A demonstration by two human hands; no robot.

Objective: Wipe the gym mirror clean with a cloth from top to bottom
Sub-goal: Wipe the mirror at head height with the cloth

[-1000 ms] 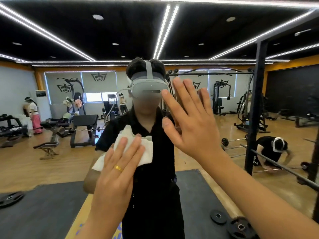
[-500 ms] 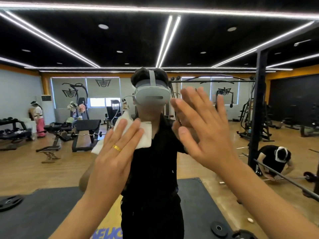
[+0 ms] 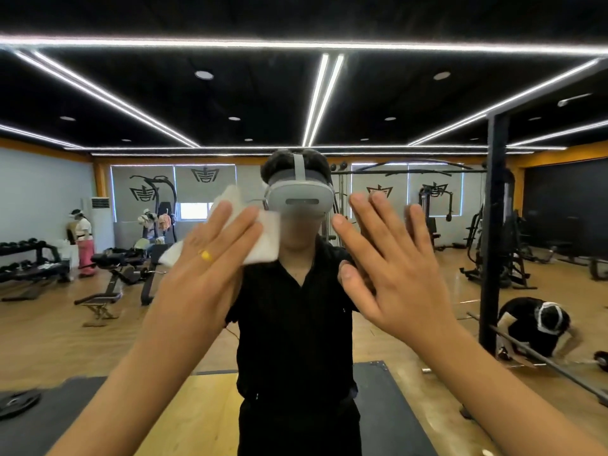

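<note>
The gym mirror (image 3: 411,77) fills the whole view and reflects the room and a person in black. My left hand (image 3: 210,268), with a gold ring, presses a white cloth (image 3: 263,238) flat against the glass with straight fingers, at about head height in the reflection. The cloth sticks out above and to the right of the fingers. My right hand (image 3: 391,268) lies flat on the mirror to the right of the cloth, fingers spread, holding nothing. Its reflection shows just behind the fingertips.
The reflection shows weight benches (image 3: 108,281) and a dumbbell rack (image 3: 29,258) at left, a black rack post (image 3: 493,225) with a barbell at right, a crouching person (image 3: 536,324), a standing person (image 3: 84,241) far left, and black floor mats (image 3: 394,406).
Both hands have slid upward on the glass, the left carrying the cloth from chest height to head height in the reflection. The view has tilted up, showing more ceiling.
</note>
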